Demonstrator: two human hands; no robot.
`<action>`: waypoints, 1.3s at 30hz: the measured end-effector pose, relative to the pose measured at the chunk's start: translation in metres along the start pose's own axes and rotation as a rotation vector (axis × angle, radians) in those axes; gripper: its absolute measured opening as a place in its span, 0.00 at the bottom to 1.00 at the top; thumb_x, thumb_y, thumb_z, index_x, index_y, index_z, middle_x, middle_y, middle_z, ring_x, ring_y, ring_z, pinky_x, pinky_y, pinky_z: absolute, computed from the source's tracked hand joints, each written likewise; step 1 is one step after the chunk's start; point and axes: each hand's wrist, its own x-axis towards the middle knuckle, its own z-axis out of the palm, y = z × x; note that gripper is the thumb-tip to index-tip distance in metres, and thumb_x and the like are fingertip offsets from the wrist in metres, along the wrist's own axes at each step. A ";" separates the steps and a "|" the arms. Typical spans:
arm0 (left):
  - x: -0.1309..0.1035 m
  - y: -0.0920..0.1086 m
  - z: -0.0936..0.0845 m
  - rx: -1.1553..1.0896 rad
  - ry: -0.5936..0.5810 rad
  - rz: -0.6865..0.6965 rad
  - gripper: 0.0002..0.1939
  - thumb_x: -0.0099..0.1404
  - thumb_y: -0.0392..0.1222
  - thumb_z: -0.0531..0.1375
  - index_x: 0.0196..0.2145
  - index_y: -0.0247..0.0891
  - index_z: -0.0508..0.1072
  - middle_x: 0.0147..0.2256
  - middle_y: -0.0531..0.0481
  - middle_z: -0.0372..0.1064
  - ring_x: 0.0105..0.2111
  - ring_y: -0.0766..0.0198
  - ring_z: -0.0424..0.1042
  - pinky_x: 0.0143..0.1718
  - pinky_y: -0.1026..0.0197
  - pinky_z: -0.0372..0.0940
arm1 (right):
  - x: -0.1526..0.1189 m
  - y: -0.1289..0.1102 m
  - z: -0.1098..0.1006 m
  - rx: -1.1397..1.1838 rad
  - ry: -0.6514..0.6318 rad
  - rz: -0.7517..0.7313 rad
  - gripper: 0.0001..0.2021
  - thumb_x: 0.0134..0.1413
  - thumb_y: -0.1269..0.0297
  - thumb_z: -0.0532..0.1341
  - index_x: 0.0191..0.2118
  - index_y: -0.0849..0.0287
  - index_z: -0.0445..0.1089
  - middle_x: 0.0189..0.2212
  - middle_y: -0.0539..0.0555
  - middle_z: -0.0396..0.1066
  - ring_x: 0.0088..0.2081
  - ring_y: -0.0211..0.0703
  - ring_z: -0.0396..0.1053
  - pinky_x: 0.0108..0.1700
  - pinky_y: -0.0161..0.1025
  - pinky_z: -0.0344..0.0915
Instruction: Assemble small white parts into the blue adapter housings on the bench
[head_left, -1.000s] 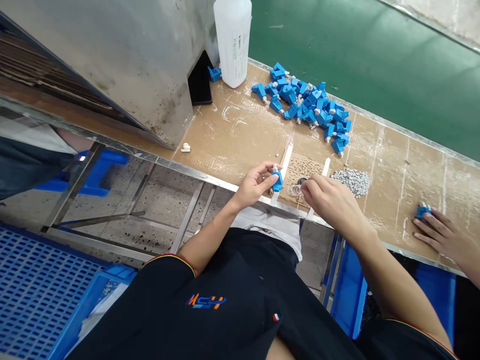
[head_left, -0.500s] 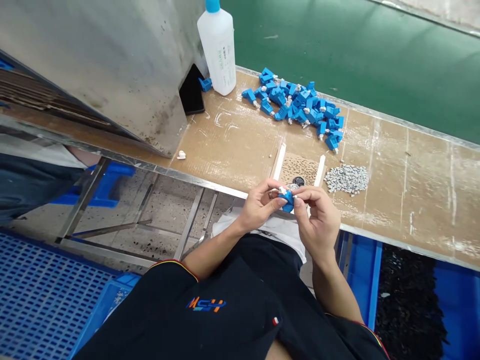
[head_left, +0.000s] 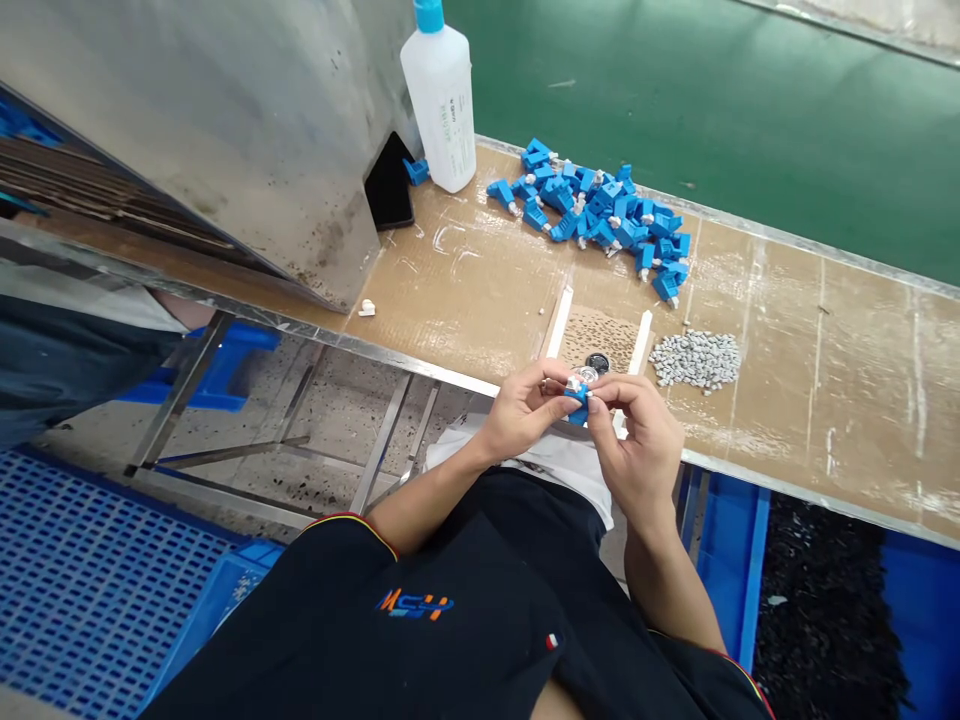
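Between my two hands, at the near edge of the bench, is a small blue plastic part (head_left: pixel 577 393) with a white piece on its top. My left hand (head_left: pixel 525 408) pinches it from the left with thumb and finger. From the other side, my right hand (head_left: pixel 636 430) has its thumb and forefinger closed at the part's right edge, where a tiny pale bit shows; whether that bit is separate I cannot tell. Just beyond my fingertips lies a round black disc (head_left: pixel 597 363) with a clear round piece beside it, on a perforated brown board (head_left: pixel 600 335) between two white strips.
A heap of blue parts with white pieces (head_left: pixel 600 205) lies at the bench's back. Small grey pieces (head_left: pixel 696 360) are piled right of the board. A white bottle (head_left: pixel 441 105), a dark phone-like slab (head_left: pixel 390 185) and a metal cabinet (head_left: pixel 247 130) stand left. Below right is a bin of black pieces (head_left: pixel 821 600).
The blue part has tilted slightly between my fingers and shifted a little to the right. My hands keep nearly the same place, and the view has moved slightly.
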 end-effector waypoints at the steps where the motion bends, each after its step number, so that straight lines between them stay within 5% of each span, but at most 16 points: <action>1: 0.000 0.000 0.000 0.011 0.003 0.013 0.18 0.65 0.56 0.70 0.38 0.39 0.75 0.35 0.51 0.72 0.34 0.65 0.75 0.37 0.62 0.71 | 0.000 -0.001 0.000 -0.014 -0.005 -0.012 0.04 0.69 0.67 0.60 0.39 0.52 0.68 0.36 0.55 0.77 0.39 0.47 0.76 0.40 0.45 0.75; 12: 0.001 -0.001 -0.010 0.121 -0.046 0.150 0.09 0.68 0.49 0.68 0.38 0.40 0.81 0.36 0.48 0.77 0.37 0.63 0.77 0.39 0.62 0.73 | -0.002 0.008 0.004 0.025 -0.012 -0.094 0.07 0.68 0.72 0.60 0.40 0.52 0.68 0.37 0.53 0.75 0.39 0.46 0.76 0.39 0.43 0.74; 18: -0.006 -0.001 -0.009 0.027 0.002 0.060 0.12 0.67 0.50 0.70 0.42 0.41 0.82 0.41 0.46 0.81 0.42 0.60 0.80 0.45 0.59 0.75 | -0.014 0.018 0.011 0.182 0.007 -0.035 0.07 0.66 0.68 0.63 0.48 0.53 0.70 0.42 0.55 0.71 0.33 0.41 0.71 0.34 0.40 0.73; 25: -0.023 0.012 0.008 -0.004 -0.021 -0.044 0.20 0.68 0.52 0.69 0.53 0.39 0.78 0.50 0.40 0.81 0.48 0.57 0.82 0.53 0.59 0.75 | -0.031 -0.004 0.020 -0.042 0.175 -0.096 0.07 0.66 0.68 0.64 0.48 0.54 0.69 0.41 0.56 0.72 0.37 0.43 0.73 0.34 0.40 0.73; 32: -0.034 0.033 0.014 0.193 -0.065 -0.037 0.18 0.71 0.53 0.64 0.49 0.36 0.78 0.46 0.42 0.83 0.40 0.60 0.83 0.43 0.63 0.77 | -0.046 -0.024 0.026 -0.177 0.324 -0.147 0.07 0.66 0.71 0.63 0.46 0.53 0.67 0.38 0.54 0.72 0.36 0.42 0.72 0.34 0.39 0.73; 39: -0.037 0.038 0.007 0.264 -0.086 -0.109 0.22 0.70 0.57 0.64 0.51 0.36 0.78 0.46 0.41 0.82 0.44 0.57 0.83 0.47 0.61 0.77 | -0.049 -0.031 0.028 -0.151 0.263 -0.102 0.04 0.67 0.69 0.62 0.44 0.54 0.66 0.37 0.53 0.73 0.33 0.42 0.72 0.34 0.38 0.71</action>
